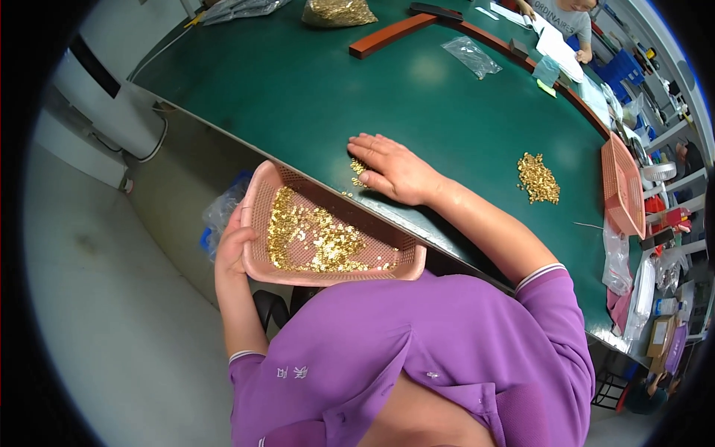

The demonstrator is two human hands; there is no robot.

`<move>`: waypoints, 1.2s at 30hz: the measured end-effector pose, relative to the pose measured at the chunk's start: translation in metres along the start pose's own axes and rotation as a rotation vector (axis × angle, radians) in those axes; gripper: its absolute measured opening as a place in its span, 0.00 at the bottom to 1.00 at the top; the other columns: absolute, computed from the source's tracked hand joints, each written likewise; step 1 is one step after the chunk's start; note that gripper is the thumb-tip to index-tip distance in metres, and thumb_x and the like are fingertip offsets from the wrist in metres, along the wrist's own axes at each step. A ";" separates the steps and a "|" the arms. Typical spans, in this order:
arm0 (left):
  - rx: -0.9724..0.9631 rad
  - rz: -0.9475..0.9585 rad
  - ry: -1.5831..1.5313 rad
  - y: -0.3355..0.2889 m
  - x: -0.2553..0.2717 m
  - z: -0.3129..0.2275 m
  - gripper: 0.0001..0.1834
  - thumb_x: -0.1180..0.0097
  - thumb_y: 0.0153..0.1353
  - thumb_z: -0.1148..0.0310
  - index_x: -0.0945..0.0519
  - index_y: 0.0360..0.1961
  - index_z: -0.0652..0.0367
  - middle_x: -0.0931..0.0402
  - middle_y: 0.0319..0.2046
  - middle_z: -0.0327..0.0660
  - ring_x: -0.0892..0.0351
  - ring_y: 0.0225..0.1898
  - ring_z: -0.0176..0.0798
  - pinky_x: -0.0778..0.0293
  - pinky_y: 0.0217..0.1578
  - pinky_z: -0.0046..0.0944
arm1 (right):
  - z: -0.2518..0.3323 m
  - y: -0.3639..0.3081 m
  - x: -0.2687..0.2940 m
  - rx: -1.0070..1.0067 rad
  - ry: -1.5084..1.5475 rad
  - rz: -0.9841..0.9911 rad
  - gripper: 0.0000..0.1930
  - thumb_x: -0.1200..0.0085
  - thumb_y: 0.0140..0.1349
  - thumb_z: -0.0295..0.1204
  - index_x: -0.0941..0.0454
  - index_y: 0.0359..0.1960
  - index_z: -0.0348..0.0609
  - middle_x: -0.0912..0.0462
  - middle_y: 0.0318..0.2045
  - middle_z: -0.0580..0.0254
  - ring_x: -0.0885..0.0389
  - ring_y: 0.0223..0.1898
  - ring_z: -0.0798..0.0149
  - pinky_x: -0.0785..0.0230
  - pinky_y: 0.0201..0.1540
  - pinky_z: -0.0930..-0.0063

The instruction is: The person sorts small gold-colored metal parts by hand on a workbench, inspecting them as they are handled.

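Observation:
My left hand (234, 244) grips the left end of a pink perforated plastic basket (335, 280), its fingers wrapped round the rim. The basket is held against the table's front edge, just below the tabletop. Many small shiny gold-coloured metal pieces (324, 242) lie spread over its bottom. My right hand (398, 170) rests on the green tabletop with its fingers stretched out, palm down. A few similar gold pieces (357, 173) show beside and under it, close to the edge; what lies beneath the palm is hidden.
A pile of gold pieces (538, 179) lies on the table (298, 104) to the right. A second pink basket (623, 186) stands at the far right. Brown wooden bars (395, 34) and clear plastic bags (471, 56) lie farther back. Another person (570, 18) handles papers across the table.

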State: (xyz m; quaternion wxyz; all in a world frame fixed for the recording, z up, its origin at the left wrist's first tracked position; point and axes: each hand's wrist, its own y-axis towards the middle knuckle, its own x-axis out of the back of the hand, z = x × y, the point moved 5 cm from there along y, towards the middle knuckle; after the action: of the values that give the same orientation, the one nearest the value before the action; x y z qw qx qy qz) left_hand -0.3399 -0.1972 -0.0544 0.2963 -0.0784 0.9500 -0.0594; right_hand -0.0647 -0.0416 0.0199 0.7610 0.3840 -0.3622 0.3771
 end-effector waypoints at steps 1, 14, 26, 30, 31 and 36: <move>-0.002 0.013 -0.002 0.001 0.000 0.001 0.44 0.56 0.40 0.87 0.38 0.66 0.64 0.31 0.60 0.50 0.30 0.61 0.47 0.36 0.63 0.42 | 0.007 0.002 -0.006 0.005 0.020 0.038 0.30 0.56 0.68 0.45 0.38 0.65 0.35 0.37 0.66 0.43 0.42 0.68 0.44 0.54 0.71 0.52; -0.074 -0.115 0.021 -0.035 0.033 -0.007 0.44 0.53 0.40 0.85 0.40 0.67 0.65 0.31 0.60 0.51 0.29 0.60 0.48 0.34 0.63 0.44 | 0.076 0.018 -0.031 0.115 0.479 0.065 0.22 0.58 0.68 0.36 0.31 0.60 0.39 0.30 0.61 0.46 0.36 0.65 0.47 0.47 0.69 0.55; -0.459 -0.700 0.301 -0.181 0.119 -0.104 0.40 0.54 0.44 0.85 0.38 0.65 0.64 0.30 0.58 0.50 0.28 0.58 0.49 0.32 0.61 0.46 | -0.042 -0.129 0.120 -0.491 0.580 -0.543 0.29 0.66 0.74 0.48 0.29 0.59 0.35 0.21 0.52 0.51 0.25 0.57 0.60 0.38 0.64 0.64; -0.497 -0.511 0.243 -0.168 0.084 -0.138 0.40 0.56 0.47 0.84 0.41 0.67 0.62 0.32 0.59 0.50 0.31 0.60 0.51 0.34 0.63 0.47 | -0.038 -0.174 0.152 -0.572 0.541 -0.698 0.24 0.60 0.73 0.44 0.29 0.60 0.37 0.21 0.51 0.55 0.24 0.55 0.64 0.35 0.61 0.69; -0.485 -0.470 0.244 -0.157 0.063 -0.145 0.40 0.56 0.47 0.84 0.41 0.67 0.62 0.32 0.59 0.50 0.31 0.60 0.51 0.34 0.63 0.47 | -0.041 -0.184 0.160 -0.578 0.552 -0.737 0.21 0.55 0.72 0.38 0.29 0.60 0.38 0.21 0.50 0.57 0.24 0.53 0.67 0.34 0.59 0.72; -0.358 -0.417 0.046 -0.025 -0.006 -0.124 0.40 0.59 0.48 0.86 0.42 0.68 0.64 0.36 0.63 0.51 0.33 0.62 0.52 0.33 0.63 0.49 | -0.041 -0.254 0.202 -0.680 0.274 -0.996 0.19 0.51 0.69 0.31 0.28 0.59 0.40 0.21 0.51 0.60 0.25 0.51 0.70 0.34 0.56 0.75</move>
State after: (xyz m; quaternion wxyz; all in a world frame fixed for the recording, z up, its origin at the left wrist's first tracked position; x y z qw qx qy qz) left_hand -0.4029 -0.2119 0.0544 0.2375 -0.3222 0.9152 0.0478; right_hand 0.2539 -0.0534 0.0930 0.9650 0.1911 -0.1385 -0.1139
